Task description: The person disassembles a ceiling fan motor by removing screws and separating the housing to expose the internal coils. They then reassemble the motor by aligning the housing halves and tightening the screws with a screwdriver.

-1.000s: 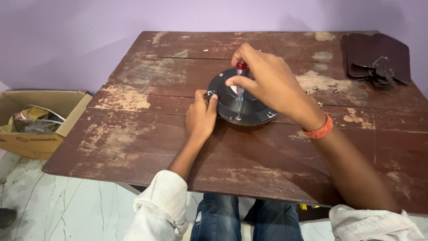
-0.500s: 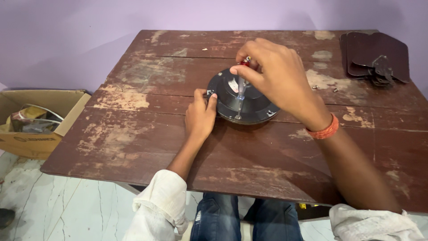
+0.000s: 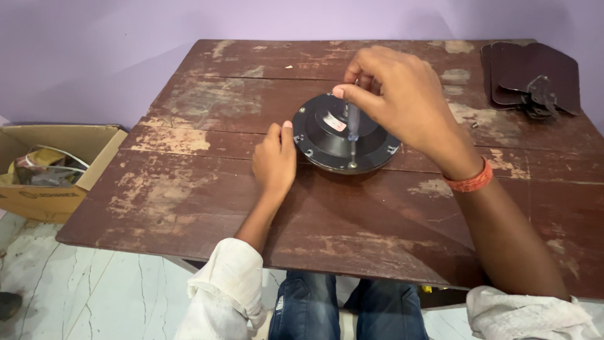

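Head view: right hand [image 3: 402, 101] grips a screwdriver [image 3: 353, 123] by the handle, fingers curled tight round the top, clear shaft pointing straight down from the grip. Tip sits on a screw [image 3: 352, 165] at the near rim of a round black motor housing [image 3: 343, 135], which lies flat on the worn wooden table [image 3: 189, 189], directly below the grip.

Left hand [image 3: 275, 160] is left of and a bit below the grip, closed loosely, thumb and knuckles pressed against the housing's left edge. It holds nothing, just braces the housing.

Rim screws: heads visible at several spots round the flange, left [image 3: 302, 111] and right [image 3: 391, 150] of the driver tip. Can't tell if they're tight or loose, or whether the one under the tip is going in or out. My read: work on the flange screws is mid-way at best, cover is seated on the body, nothing lifted off.

Well right of and above the grip: stack of dark fan blades [image 3: 531, 75] at the table's far corner, not attached. One small loose bit [image 3: 475, 124] lies between the blades and the hand. Far left of the grip, off the table: open cardboard box [image 3: 44, 164] on the floor
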